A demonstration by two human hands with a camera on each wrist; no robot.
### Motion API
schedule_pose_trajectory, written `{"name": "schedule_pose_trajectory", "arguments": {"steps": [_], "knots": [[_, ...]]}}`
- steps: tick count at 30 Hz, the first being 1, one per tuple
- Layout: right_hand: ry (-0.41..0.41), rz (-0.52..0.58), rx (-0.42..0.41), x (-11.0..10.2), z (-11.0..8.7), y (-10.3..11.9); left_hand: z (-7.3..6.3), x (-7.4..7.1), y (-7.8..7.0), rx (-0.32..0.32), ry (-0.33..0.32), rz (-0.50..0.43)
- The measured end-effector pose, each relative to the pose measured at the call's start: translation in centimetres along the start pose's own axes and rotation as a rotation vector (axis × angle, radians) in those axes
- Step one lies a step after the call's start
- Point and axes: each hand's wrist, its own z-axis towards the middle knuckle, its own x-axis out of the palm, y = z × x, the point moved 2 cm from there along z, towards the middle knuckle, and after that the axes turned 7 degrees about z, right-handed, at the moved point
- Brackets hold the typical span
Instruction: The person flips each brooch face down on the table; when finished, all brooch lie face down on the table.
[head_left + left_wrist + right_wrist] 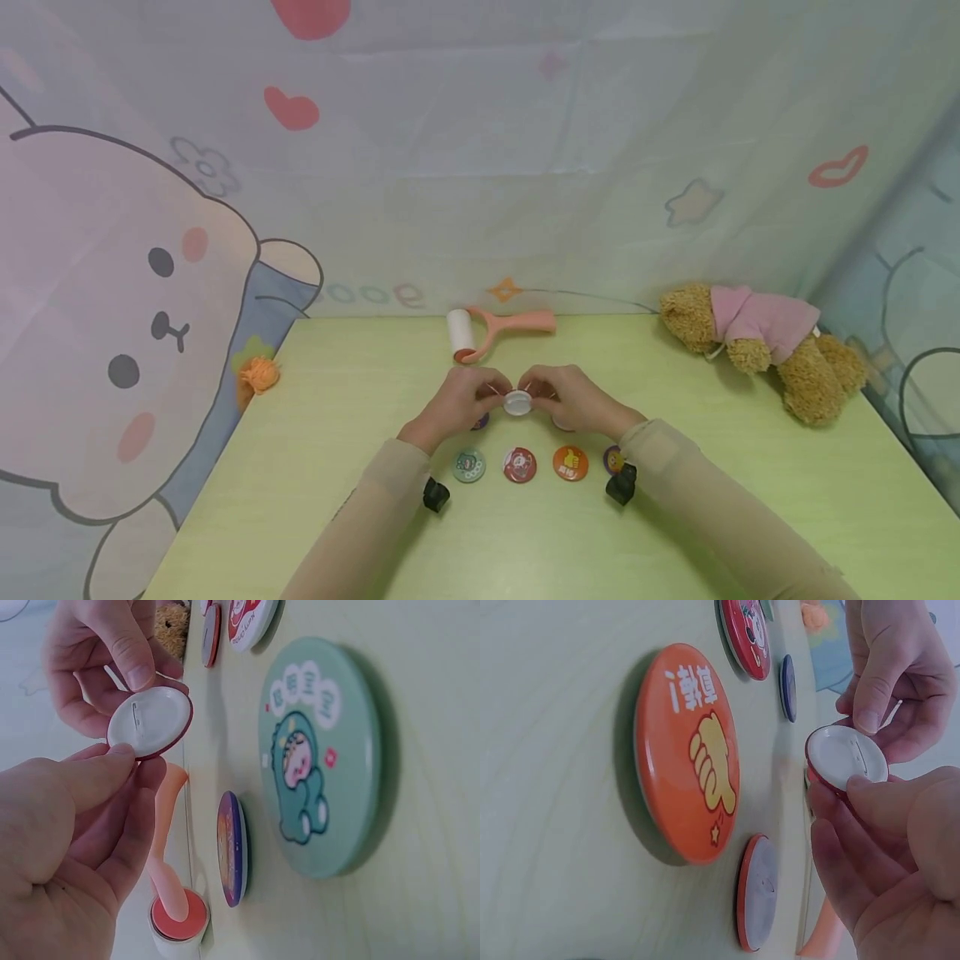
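Held between both hands above the table is a pin-back button badge (517, 403), its white back and pin (137, 718) toward me and a red rim around it. My left hand (459, 402) pinches one edge with thumb and fingers; my right hand (576, 402) pinches the opposite edge. Below lie a green badge (468, 465), a red badge (520, 465), an orange badge (570, 463) and a purple badge (613, 460), the last partly behind the right sleeve. Beneath the left hand sits another purple badge (232, 849). A face-down badge with an orange rim (757, 892) lies under the right hand.
An orange-handled lint roller (517, 322) lies at the table's back edge, just beyond the hands. A teddy bear in a pink top (765, 329) lies at the back right. A small orange object (260, 375) is at the left edge. A printed curtain (480, 167) hangs behind.
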Motion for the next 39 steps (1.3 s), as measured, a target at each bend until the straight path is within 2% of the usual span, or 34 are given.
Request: {"name": "schedule_pose_trajectory", "arguments": {"steps": [9,16,26,35,39], "knots": [[-0.003,0.016,0.041,0.0,0.0,0.14,-0.17,-0.07,0.01,-0.006,-0.004,-0.019],[0.004,0.025,0.034,0.06,-0.09,0.07,-0.13,0.02,0.17,0.028,-0.015,0.015],[0.032,0.028,0.033,0.13,0.03,-0.13,-0.21,0.08,0.09,-0.027,0.046,-0.018],[0.04,0.048,0.041,0.18,0.04,0.04,-0.15,0.38,0.33,0.006,0.041,-0.041],[0.05,0.051,0.037,0.18,-0.07,-0.01,-0.16,0.48,0.32,0.0,0.049,-0.041]]}}
